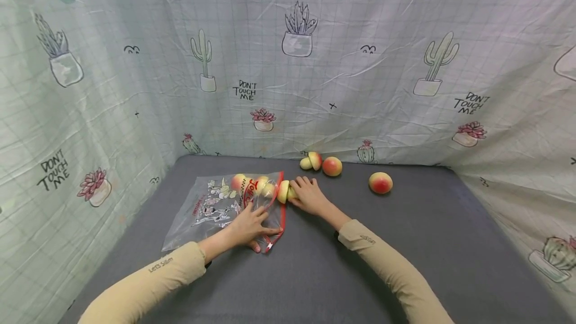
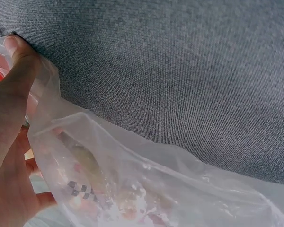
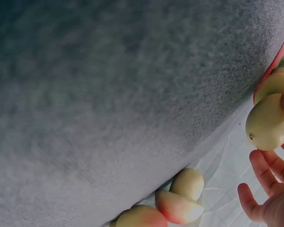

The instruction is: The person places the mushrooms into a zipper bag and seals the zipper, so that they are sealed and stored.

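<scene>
A clear zip bag with a red-edged mouth and printed cartoon figures lies flat, mouth to the right. Several red-and-yellow toy mushrooms show through its plastic near the far side. My left hand grips the bag near the mouth's near corner, thumb at the edge and fingers spread over the plastic; in the left wrist view the thumb and fingers have the film between them. At the mouth, my right hand holds a toy mushroom by its pale stem, with the cap toward the bag.
Beyond the right hand, a toy mushroom lies on its side by the back edge, next to another red-and-yellow piece. A third piece sits farther right on the grey table. A printed curtain hangs behind.
</scene>
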Demonstrator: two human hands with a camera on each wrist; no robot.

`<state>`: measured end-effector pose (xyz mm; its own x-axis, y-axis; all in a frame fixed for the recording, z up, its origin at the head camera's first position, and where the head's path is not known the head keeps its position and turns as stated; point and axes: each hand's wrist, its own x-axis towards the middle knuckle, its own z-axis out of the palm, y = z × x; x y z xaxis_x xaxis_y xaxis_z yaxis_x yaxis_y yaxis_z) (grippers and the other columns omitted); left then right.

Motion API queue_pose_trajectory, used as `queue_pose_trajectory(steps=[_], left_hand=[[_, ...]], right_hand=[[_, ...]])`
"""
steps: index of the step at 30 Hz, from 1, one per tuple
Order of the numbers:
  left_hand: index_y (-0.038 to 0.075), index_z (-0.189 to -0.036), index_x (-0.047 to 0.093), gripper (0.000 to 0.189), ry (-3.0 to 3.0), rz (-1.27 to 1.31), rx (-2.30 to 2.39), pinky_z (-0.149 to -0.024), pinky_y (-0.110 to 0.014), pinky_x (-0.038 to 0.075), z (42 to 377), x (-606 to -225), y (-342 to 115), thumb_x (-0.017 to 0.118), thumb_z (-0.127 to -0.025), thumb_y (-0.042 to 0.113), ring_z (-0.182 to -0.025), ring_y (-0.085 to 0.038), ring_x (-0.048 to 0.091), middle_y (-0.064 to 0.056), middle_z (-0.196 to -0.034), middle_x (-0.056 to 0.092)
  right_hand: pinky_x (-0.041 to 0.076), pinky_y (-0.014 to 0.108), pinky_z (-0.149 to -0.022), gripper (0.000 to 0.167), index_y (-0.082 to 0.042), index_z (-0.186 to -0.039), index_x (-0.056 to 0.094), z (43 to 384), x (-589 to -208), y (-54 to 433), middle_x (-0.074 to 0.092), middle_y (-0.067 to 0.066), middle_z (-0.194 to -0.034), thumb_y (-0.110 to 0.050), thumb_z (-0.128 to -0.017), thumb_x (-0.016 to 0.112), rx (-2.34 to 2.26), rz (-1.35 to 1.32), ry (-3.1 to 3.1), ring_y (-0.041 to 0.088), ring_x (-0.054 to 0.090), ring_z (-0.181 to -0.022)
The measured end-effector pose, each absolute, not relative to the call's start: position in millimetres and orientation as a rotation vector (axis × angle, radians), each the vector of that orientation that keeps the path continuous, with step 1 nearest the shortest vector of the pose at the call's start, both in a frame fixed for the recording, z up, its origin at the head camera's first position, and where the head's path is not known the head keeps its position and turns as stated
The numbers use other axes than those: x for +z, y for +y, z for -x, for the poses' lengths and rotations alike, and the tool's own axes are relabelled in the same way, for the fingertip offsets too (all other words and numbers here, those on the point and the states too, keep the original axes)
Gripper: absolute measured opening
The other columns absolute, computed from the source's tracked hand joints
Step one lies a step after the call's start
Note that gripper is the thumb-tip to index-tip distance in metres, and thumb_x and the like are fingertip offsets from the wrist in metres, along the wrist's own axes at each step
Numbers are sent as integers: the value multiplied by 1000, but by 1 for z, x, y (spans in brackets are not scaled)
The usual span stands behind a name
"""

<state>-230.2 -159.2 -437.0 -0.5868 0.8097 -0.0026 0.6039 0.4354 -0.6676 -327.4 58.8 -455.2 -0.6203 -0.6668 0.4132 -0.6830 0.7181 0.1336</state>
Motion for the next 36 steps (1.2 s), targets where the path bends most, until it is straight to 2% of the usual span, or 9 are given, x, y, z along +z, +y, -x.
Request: queue_pose_trajectory(steps=[19,29,36], left_hand=[[53,-129,33,74,-2422,1189,970,-80,-44,42,227,-432,-155,47,-60,77,-104,-18,46,6,-110,55],[53,-128,34,73,-2388,1188,947,-80,-44,41,227,-434,-154,47,-60,76,-104,-17,46,6,-109,55],[54,-128,34,73,-2382,1178,957,-79,-43,41,225,-435,-155,46,-59,77,-101,-18,47,6,-107,55]], right_hand=[[39,39,-73,38,-13,-112,52,324,-453,45,55,4,-104,-40,-85,55,92,-1086,-2535,20,50,-93],[38,36,-72,37,-11,-121,53,316,-446,59,52,5,-110,-31,-89,51,42,-1127,-2603,20,47,-94],[37,36,-70,35,-12,-120,50,311,-445,71,55,3,-114,-21,-86,54,81,-1244,-2589,21,47,-96]])
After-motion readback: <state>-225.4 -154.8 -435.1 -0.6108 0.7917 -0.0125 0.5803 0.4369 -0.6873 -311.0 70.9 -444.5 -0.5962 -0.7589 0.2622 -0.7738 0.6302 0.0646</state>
